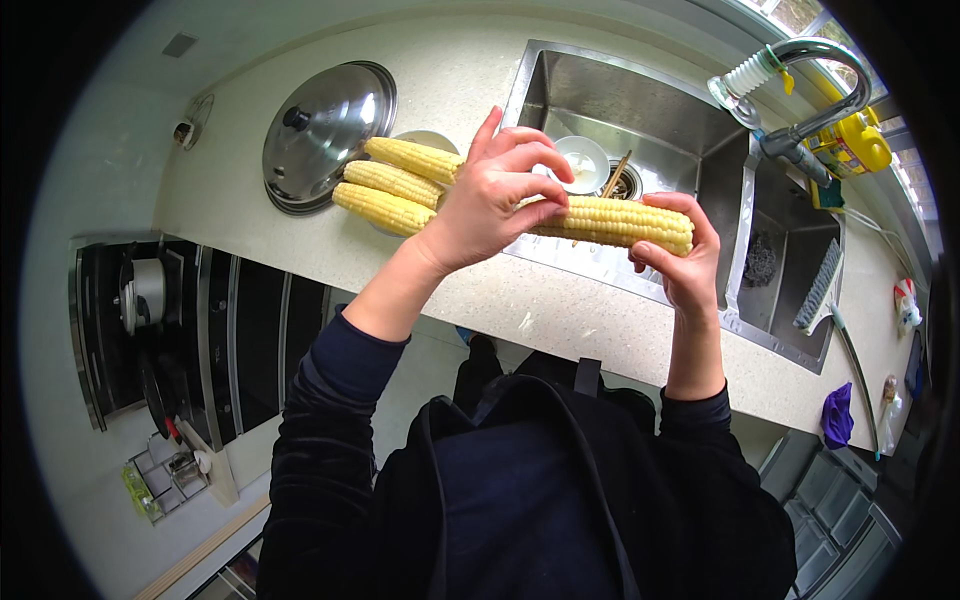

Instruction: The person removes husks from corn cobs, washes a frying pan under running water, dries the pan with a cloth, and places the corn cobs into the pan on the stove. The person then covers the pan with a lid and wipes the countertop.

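Observation:
An ear of husked yellow corn (615, 221) is held level above the front rim of the steel sink (615, 82). My right hand (679, 240) grips its right end between thumb and fingers. At the other end, my left hand (510, 187) pinches the ear with thumb and index finger, its remaining fingers raised; the left tip is hidden behind this hand. To the left, several more ears of corn (394, 184) lie over a pale plate (431, 139) on the counter. Beneath the hands, a white bowl (581, 161) and wooden chopsticks (617, 174) are in the sink.
A steel pot lid (330, 135) rests behind the corn. The faucet (806, 97) arches over the sink's right side. A scrub brush (821, 289) leans in the smaller basin, near a steel wool scourer (761, 261). A pot (146, 292) stands on the stove at left.

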`<move>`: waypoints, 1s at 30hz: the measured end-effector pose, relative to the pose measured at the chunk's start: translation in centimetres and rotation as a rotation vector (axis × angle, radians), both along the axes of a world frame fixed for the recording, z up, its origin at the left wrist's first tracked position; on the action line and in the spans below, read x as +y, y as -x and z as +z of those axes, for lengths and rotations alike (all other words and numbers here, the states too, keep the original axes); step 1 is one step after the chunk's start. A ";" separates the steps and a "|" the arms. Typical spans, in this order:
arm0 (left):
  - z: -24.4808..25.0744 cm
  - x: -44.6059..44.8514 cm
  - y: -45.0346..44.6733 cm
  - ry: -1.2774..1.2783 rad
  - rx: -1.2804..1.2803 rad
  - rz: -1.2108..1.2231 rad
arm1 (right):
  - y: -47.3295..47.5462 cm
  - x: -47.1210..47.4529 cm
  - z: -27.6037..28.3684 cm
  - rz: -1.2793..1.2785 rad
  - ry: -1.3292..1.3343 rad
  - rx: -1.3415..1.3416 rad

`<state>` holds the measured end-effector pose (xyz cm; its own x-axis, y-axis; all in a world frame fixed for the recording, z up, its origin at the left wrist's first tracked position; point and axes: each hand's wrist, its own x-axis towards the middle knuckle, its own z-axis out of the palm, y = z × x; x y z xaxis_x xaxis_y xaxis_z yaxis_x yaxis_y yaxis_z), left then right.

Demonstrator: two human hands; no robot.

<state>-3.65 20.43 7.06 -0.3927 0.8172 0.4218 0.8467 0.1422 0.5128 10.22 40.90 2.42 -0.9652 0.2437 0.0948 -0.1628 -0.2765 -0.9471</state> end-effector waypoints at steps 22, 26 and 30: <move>1.5 1.9 0.9 -0.597 -0.214 0.383 | -1.3 2.5 -0.2 -0.619 0.088 0.083; 4.4 3.3 0.4 -0.870 -0.186 0.173 | -1.8 3.0 -0.6 -0.670 0.141 0.108; -8.5 3.7 0.4 0.344 0.121 0.274 | -1.2 2.1 -0.6 -0.666 0.180 0.086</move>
<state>-4.09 24.12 -1.42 -0.5785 0.7906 0.2005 0.8051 0.5140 0.2961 11.46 42.99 1.86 -0.5955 0.8006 0.0667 -0.4247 -0.2432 -0.8720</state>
